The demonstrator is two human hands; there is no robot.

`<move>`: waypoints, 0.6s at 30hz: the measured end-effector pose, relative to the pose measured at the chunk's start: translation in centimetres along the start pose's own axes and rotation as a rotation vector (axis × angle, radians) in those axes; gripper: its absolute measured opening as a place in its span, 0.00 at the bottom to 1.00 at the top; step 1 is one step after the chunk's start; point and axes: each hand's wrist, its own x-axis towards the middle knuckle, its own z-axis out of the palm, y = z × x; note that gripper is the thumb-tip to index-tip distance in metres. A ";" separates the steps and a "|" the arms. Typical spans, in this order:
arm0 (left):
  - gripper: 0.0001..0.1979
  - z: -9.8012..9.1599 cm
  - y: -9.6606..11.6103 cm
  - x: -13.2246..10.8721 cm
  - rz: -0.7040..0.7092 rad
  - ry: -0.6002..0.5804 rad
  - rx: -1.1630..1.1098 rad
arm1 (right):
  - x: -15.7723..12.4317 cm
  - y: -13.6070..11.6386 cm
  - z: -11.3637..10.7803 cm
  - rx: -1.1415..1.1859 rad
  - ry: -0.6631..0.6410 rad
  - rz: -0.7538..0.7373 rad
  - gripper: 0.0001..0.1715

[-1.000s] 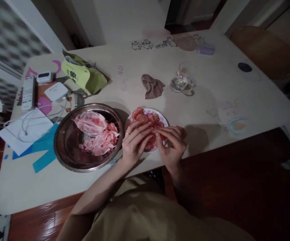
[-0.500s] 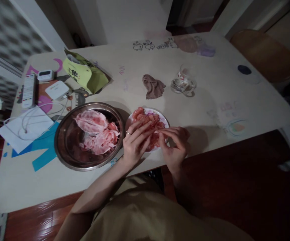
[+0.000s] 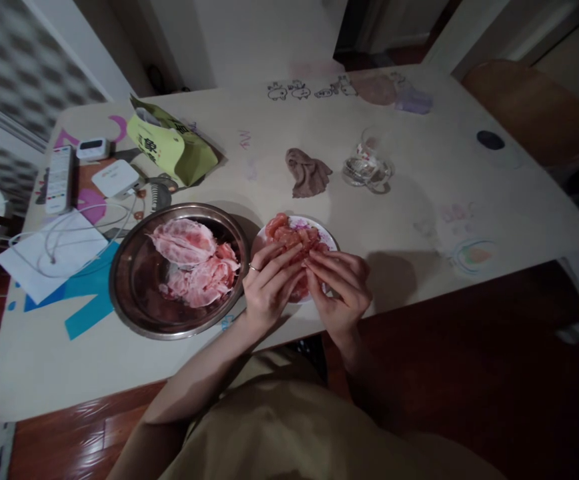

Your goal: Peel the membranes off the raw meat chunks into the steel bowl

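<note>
A small white plate (image 3: 328,239) near the table's front edge holds a heap of peeled pink fruit flesh (image 3: 289,235). My left hand (image 3: 268,288), with a ring on one finger, and my right hand (image 3: 340,288) meet over the plate's near side. Their fingertips pinch a piece of the pink fruit (image 3: 303,261) between them. To the left stands a round metal bowl (image 3: 129,280) with pale pink peel and membrane (image 3: 189,260) in it.
A crumpled brown cloth (image 3: 307,171) and a glass cup (image 3: 367,165) lie beyond the plate. At the left are a yellow-green bag (image 3: 169,147), a remote (image 3: 59,180), white devices, cables and papers. A wooden chair (image 3: 529,107) stands at the far right.
My right hand has drawn in closer to the left, fingertips now meeting over the fruit piece. The view has shifted slightly.
</note>
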 end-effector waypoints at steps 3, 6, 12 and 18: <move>0.07 -0.1 0.1 0.1 0.001 -0.004 -0.002 | -0.1 0.1 -0.1 0.017 -0.031 0.003 0.15; 0.06 -0.4 0.3 0.4 -0.011 -0.047 0.004 | -0.2 0.4 -0.2 0.019 -0.042 0.015 0.14; 0.06 -0.5 0.5 0.6 -0.008 -0.078 0.017 | -0.3 0.7 -0.2 -0.093 0.031 -0.044 0.12; 0.02 -0.2 0.4 0.6 0.002 -0.080 0.028 | -0.7 0.5 0.1 -0.276 0.076 -0.103 0.09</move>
